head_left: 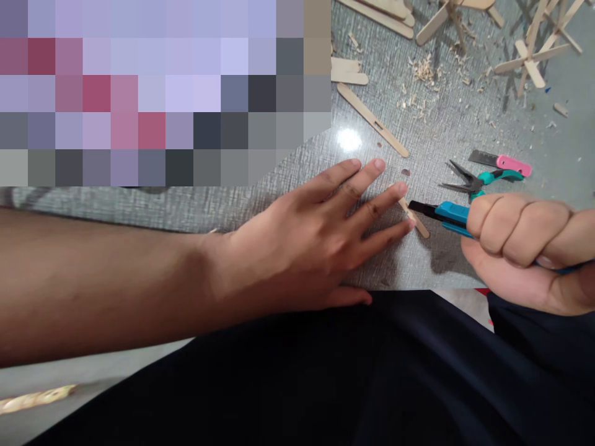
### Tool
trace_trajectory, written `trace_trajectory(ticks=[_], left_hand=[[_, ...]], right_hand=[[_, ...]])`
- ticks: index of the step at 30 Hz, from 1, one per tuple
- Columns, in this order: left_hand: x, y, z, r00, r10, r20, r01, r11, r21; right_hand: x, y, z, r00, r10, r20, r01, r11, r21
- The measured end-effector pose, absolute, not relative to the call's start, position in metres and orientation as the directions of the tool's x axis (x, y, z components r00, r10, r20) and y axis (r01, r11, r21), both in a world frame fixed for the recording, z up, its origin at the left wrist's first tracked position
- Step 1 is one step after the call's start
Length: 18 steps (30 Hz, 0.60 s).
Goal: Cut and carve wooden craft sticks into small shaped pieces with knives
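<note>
My left hand (325,235) lies spread on the grey table, its fingertips pressing a wooden craft stick (422,227) whose far part is hidden under the fingers. Wrapped round a blue utility cutter (450,214) is my right hand (515,241), in a fist. The cutter's black tip points left and is at the stick, beside two of my left fingertips; whether it touches the wood is hard to tell. Another stick with a small slot (372,119) rests just beyond my left hand.
Pliers with teal handles (478,183) and a pink-handled blade (514,165) lie beyond my right fist. Wood shavings (424,69), stacked sticks (381,12) and crossed-stick pieces (528,60) are farther back on the table (297,167). Dark cloth covers my lap.
</note>
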<state>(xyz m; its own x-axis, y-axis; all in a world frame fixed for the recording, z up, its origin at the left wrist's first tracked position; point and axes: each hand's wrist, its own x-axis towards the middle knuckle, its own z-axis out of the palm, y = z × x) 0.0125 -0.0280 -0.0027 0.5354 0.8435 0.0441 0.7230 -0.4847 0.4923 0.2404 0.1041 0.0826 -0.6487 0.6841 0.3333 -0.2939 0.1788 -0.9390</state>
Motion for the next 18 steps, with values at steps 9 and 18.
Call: trace_trajectory(ticks=[9,18], left_hand=[[0.0097,-0.0265,0.0029,0.543,0.839,0.029,0.714,-0.480,0.510],[0.0042,-0.0293,-0.0002,0.503,0.835,0.225,0.656,-0.538,0.530]], right_hand=[[0.2368,0.1066,0.0838,-0.665,0.658,0.354,-0.314,0.183,-0.932],[0.2336,0.1047,0.0883,-0.665,0.667,0.337,-0.296,0.179,-0.938]])
